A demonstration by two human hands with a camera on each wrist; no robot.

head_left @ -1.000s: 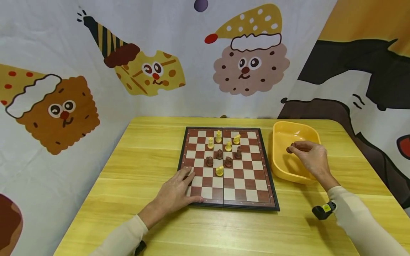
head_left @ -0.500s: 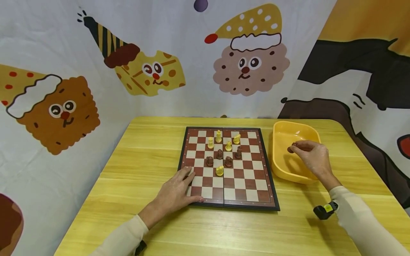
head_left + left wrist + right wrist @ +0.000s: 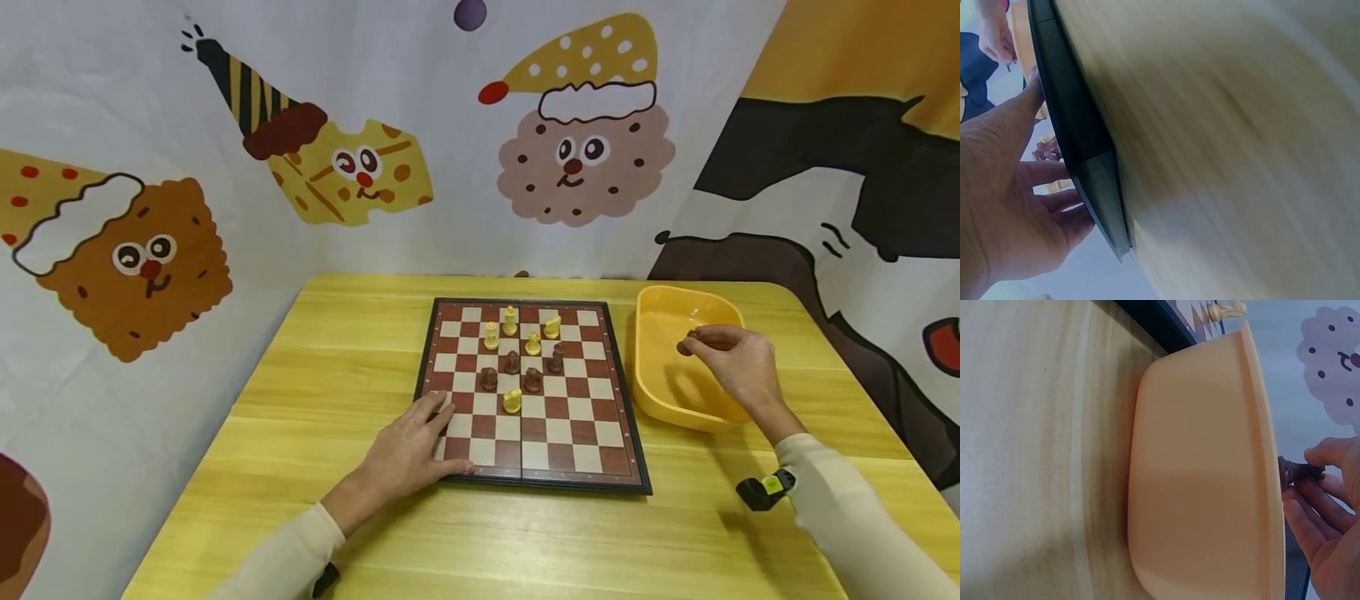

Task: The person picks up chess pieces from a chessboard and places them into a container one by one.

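Note:
A dark brown chess piece (image 3: 1297,471) is pinched between the thumb and fingers of my right hand (image 3: 738,367), over the yellow plastic tray (image 3: 652,392). The right wrist view shows the piece's base close to the tray's rim. My left hand (image 3: 401,446) rests on the near left corner of the chessboard (image 3: 558,458), fingers spread over its edge. On the board's middle and far part stand several cream pieces, such as a knight (image 3: 512,401) and a tall piece (image 3: 510,321), and several brown pieces, among them one (image 3: 555,360) right of the fold.
The board and tray stand side by side on a yellow wooden table (image 3: 300,367). Behind the table hangs a white cloth (image 3: 450,242) printed with cartoon biscuits and cheese. A black wrist camera (image 3: 765,490) is strapped below the right sleeve.
My right hand has drifted slightly to the right over the tray, still pinching the brown chess piece. The left hand stays on the board, and the pieces on it keep their places.

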